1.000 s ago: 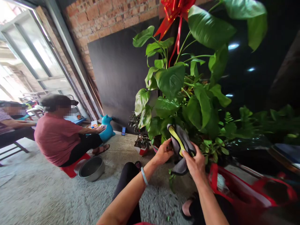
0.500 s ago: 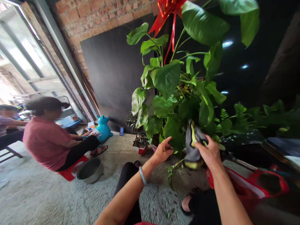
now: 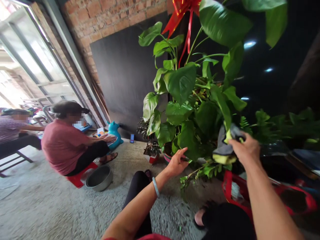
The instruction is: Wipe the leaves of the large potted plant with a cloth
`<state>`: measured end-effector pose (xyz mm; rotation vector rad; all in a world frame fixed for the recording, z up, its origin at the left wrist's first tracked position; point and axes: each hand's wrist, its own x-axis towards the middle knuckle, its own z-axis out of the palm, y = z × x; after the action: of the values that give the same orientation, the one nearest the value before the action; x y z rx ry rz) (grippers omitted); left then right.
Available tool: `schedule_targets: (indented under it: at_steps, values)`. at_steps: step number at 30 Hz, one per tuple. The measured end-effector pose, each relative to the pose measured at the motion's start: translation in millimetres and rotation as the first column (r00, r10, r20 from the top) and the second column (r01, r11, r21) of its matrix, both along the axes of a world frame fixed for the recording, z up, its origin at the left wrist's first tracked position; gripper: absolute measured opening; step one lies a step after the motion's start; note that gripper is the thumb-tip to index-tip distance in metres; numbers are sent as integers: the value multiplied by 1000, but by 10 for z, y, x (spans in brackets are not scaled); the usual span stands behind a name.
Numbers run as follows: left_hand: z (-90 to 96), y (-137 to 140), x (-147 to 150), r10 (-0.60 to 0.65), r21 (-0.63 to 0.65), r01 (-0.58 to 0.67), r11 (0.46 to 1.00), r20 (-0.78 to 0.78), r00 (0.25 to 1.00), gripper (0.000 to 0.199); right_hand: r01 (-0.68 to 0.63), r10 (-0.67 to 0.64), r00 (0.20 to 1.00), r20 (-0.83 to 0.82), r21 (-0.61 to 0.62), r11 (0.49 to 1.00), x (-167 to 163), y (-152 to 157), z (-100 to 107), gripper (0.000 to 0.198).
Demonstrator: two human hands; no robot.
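Observation:
A large leafy potted plant (image 3: 181, 83) with broad glossy green leaves fills the middle of the view. My right hand (image 3: 246, 148) is closed on a grey and yellow cloth (image 3: 223, 150), which hangs against the plant's lower right side. A long leaf (image 3: 222, 103) reaches down to the top of the cloth; whether the cloth wraps it, I cannot tell. At the lower left of the plant is my left hand (image 3: 177, 162), its fingers apart beside a hanging leaf (image 3: 187, 140). Whether its fingertips touch that leaf is unclear. A pale bangle (image 3: 155, 187) circles my left wrist.
Left, a person in a pink shirt (image 3: 67, 143) sits on a red stool (image 3: 76, 180) by a grey basin (image 3: 99, 179). A blue animal figure (image 3: 114, 133), a phone (image 3: 132, 138) and a small potted plant (image 3: 151, 151) stand near the wall. Lower right lies a red bag (image 3: 227, 186).
My right hand has moved right and slightly up with the cloth, towards the long leaf. My left hand stays near the same leaf, its fingers a little wider apart. The view has shifted left.

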<state>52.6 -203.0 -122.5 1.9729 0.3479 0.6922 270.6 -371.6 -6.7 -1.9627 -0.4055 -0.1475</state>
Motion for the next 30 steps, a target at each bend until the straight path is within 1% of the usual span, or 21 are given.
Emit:
schedule_targets:
  at_steps: [2, 4, 5, 6, 7, 8, 10, 12, 13, 14, 16, 18, 19, 21, 22, 24, 25, 26, 27, 28, 30]
  values:
    - [6, 27, -52, -3, 63, 4, 998, -15, 1000, 76, -78, 75, 993, -87, -32, 996, -266, -47, -389, 57]
    - [-19, 57, -89, 5, 99, -1, 995, -32, 999, 76, -173, 166, 972, -164, -28, 984, -616, -270, -718, 59]
    - [-38, 66, -96, 6, 105, -2, 994, -42, 999, 76, -232, 221, 942, -253, -15, 973, -777, -408, -808, 59]
    - [-57, 69, -92, 5, 107, 1, 994, -53, 999, 76, -276, 263, 915, -304, 1, 961, -911, -540, -832, 59]
    - [-73, 64, -80, 1, 109, 6, 994, -64, 998, 76, -289, 280, 899, -337, 24, 957, -1011, -647, -791, 61]
    - [-83, 52, -60, -5, 115, 13, 993, -74, 997, 75, -269, 270, 901, -341, 49, 962, -1074, -713, -694, 63]
    - [-80, 8, -11, -18, 139, 30, 990, -86, 996, 76, -158, 180, 951, -252, 104, 982, -1098, -691, -415, 70]
    - [-47, -47, 30, -37, 174, 51, 983, -79, 996, 77, -65, 81, 992, -98, 161, 985, -1024, -476, -194, 75]
    - [-23, -72, 41, -47, 195, 60, 979, -72, 996, 77, -60, 65, 998, -27, 166, 984, -971, -330, -161, 76]
    - [2, -93, 43, -54, 219, 67, 974, -66, 996, 77, -83, 82, 997, 15, 140, 987, -920, -186, -195, 76]
    - [47, -114, 27, -60, 279, 75, 957, -62, 996, 79, -147, 148, 989, -18, 22, 989, -862, 24, -445, 73]
    - [69, -112, -1, -56, 335, 78, 939, -74, 996, 81, -194, 182, 972, -146, -71, 978, -891, 60, -845, 67]
    - [65, -104, -12, -53, 353, 79, 932, -81, 995, 81, -204, 184, 960, -209, -79, 976, -937, 16, -1054, 64]
    - [24, -81, -23, -60, 364, 88, 927, -87, 994, 76, -234, 209, 922, -327, -38, 972, -1067, -142, -1408, 60]
    - [-14, -65, -24, -71, 360, 97, 928, -85, 994, 70, -268, 240, 896, -373, -22, 963, -1138, -228, -1534, 60]
    - [-120, -15, -32, -89, 333, 110, 936, -76, 993, 55, -371, 333, 843, -422, -9, 929, -1265, -362, -1670, 62]
    - [-182, 23, -42, -69, 308, 87, 947, -70, 995, 48, -427, 381, 822, -423, -14, 904, -1316, -402, -1688, 63]
    - [-246, 75, -55, -11, 273, 29, 962, -65, 998, 43, -473, 422, 806, -415, -21, 881, -1358, -424, -1678, 62]
    - [-305, 141, -68, 85, 226, -68, 972, -64, 994, 41, -506, 453, 796, -402, -30, 862, -1392, -430, -1648, 62]
    - [-357, 222, -77, 202, 173, -187, 967, -73, 977, 41, -525, 472, 791, -388, -37, 850, -1417, -424, -1600, 63]
    - [-425, 416, -57, 407, 76, -400, 913, -128, 905, 44, -529, 477, 801, -361, -57, 847, -1448, -376, -1462, 66]
